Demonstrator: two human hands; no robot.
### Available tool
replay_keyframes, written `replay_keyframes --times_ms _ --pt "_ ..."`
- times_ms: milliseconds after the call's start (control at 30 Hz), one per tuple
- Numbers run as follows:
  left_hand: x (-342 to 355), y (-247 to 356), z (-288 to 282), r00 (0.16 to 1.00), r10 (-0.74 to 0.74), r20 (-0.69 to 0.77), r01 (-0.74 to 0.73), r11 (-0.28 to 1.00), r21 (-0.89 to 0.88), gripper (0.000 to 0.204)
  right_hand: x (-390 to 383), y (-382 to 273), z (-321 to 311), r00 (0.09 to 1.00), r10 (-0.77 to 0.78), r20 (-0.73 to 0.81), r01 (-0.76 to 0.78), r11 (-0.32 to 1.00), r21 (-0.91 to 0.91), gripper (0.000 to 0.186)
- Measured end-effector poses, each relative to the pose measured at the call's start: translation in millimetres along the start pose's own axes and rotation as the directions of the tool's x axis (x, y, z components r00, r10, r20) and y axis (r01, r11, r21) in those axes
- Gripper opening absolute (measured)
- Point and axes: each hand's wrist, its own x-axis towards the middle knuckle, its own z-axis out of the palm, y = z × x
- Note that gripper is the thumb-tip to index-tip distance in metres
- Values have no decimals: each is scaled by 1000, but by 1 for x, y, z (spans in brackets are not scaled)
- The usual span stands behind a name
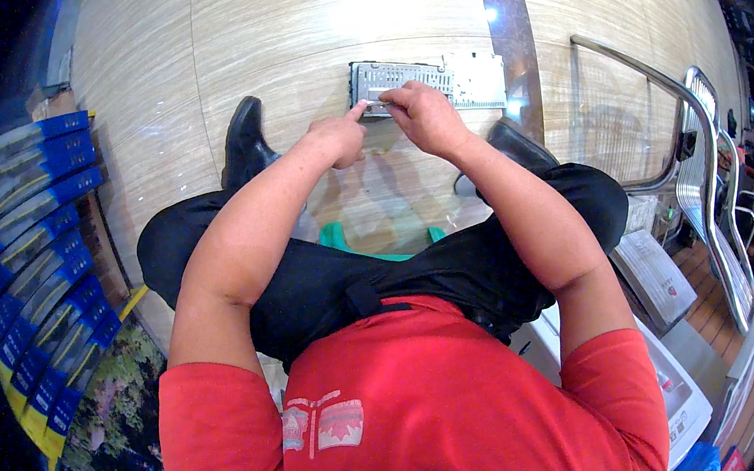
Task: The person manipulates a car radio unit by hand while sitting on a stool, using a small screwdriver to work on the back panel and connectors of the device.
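Observation:
On the tiled floor in front of me lies a flat silver metal casing (425, 72) with rows of punched slots and a brighter plate at its right end. My left hand (341, 137) reaches to its near left edge, index finger stretched out and touching there, the other fingers curled under. From the right comes my right hand (426, 116), thumb and index finger pinched close to that fingertip. A small pale strip shows between the two hands; whether the pinch holds it is too small to tell.
My black shoes stand either side: left shoe (247, 141), right shoe (521, 144). A green stool (388, 256) shows beneath me. Blue and yellow packages (44, 224) are stacked at the left. A chrome tube frame (626, 57) and a white carton (654, 276) stand at the right.

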Motion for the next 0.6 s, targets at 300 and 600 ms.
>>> replay_keyframes --times_ms 300,600 --pt "4 -3 2 999 32 10 -32 999 14 48 -1 0 -1 1000 -22 -10 23 1000 19 22" --pt "4 -1 2 1000 3 17 -3 1000 14 45 -1 -2 -1 999 -18 31 17 1000 22 21"
